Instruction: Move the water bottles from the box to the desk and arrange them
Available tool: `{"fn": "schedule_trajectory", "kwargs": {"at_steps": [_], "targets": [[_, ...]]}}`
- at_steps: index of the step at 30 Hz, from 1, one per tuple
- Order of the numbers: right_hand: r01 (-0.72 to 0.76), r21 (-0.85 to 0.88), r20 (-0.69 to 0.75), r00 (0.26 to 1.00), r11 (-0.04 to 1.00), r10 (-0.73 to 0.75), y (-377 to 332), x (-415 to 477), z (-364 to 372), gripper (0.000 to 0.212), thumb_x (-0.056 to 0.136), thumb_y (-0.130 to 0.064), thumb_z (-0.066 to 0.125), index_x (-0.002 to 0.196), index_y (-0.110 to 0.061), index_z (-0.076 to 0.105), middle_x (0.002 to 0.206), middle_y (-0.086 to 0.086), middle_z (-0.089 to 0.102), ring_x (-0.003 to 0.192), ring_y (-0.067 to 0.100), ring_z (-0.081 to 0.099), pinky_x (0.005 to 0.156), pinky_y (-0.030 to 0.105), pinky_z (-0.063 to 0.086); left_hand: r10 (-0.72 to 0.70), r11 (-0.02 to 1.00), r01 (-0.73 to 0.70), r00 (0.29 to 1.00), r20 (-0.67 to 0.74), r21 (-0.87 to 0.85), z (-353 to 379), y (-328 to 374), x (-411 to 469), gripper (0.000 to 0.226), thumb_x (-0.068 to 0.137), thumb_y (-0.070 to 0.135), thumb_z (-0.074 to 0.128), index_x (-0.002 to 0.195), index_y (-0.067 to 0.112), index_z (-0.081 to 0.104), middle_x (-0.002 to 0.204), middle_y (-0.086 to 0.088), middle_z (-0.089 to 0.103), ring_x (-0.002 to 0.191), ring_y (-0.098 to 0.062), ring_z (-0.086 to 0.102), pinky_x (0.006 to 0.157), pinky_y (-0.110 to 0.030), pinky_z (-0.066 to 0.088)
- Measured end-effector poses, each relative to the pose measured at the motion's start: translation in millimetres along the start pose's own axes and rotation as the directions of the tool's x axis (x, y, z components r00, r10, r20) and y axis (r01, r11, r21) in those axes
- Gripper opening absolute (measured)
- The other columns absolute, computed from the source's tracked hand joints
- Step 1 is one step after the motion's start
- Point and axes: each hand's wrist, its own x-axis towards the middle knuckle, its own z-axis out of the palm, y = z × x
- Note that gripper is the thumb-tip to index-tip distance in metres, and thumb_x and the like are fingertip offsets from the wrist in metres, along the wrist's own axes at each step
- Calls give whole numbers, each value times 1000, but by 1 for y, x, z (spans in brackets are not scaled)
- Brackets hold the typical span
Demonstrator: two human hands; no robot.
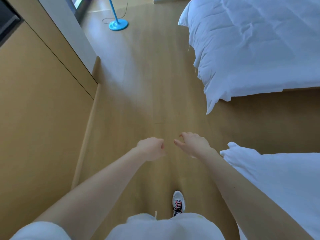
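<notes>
Starting on the left, the wooden cabinet wall (43,118) is running right along your side. Its skirting edge is sitting close to your path, so you're wanting to keep that elbow tucked in. Up ahead, the blue lamp stand (118,25) with its trailing cord is standing on the floor (147,84) near the window corner, so be steering wide of it.

Your left hand (151,148) is curling into a loose fist and holding nothing. Your right hand (194,144) is hanging half open with the fingers bent, also gripping nothing.

No water bottles, box or desk are showing anywhere here, so I'm guessing you're on the walk to fetch one. The bare strip down the middle is giving you your open room.

On the right, the near bed (277,179) corner is sitting just beside your right forearm. The far bed (259,49) duvet is overhanging its frame, so be hugging the centre line.
</notes>
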Motion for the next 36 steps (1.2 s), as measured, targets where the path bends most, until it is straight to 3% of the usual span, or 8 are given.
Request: {"fn": "schedule_trajectory", "kwargs": {"at_steps": [4, 9, 17, 27, 36], "targets": [[33, -9, 19, 999, 999, -33, 5, 41, -29, 57, 99, -56, 29, 141, -18, 40, 141, 7, 47, 127, 27, 45, 97, 42, 40, -22, 1000, 22, 1000, 2, -16, -33, -1, 31, 40, 95, 49, 48, 122, 19, 55, 121, 0, 59, 109, -22, 56, 92, -38, 48], [54, -14, 11, 998, 998, -54, 6, 91, -59, 57, 100, -55, 29, 141, -18, 41, 142, 7, 47, 129, 27, 44, 100, 43, 39, -39, 999, 39, 999, -19, 22, -73, -18, 76, 38, 96, 49, 48, 120, 21, 54, 119, 0, 59, 107, -22, 56, 80, -32, 44], [12, -55, -26, 1000, 998, -13, -1, 193, -119, 54, 100, -54, 29, 138, -19, 43, 139, 7, 49, 126, 26, 46, 95, 41, 39, 5, 1000, -3, 997, -79, 19, -157, -52, 175, 37, 94, 51, 50, 116, 21, 55, 118, 0, 60, 108, -21, 55, 84, -33, 45], [-57, -94, -39, 998, 994, 54, -32, 343, -222, 55, 100, -54, 30, 141, -20, 40, 141, 6, 48, 127, 25, 45, 96, 41, 39, 57, 998, -55, 997, -58, 33, -285, -119, 304, 39, 95, 48, 49, 120, 19, 54, 120, 0, 59, 111, -21, 55, 89, -34, 46], [-67, -111, -21, 998, 992, 66, -37, 433, -283, 54, 100, -53, 28, 141, -19, 40, 140, 6, 48, 126, 25, 46, 96, 40, 39, 89, 996, -90, 996, -17, -13, -347, -145, 384, 39, 95, 48, 50, 121, 19, 53, 121, -1, 58, 108, -21, 56, 90, -36, 48]]}}
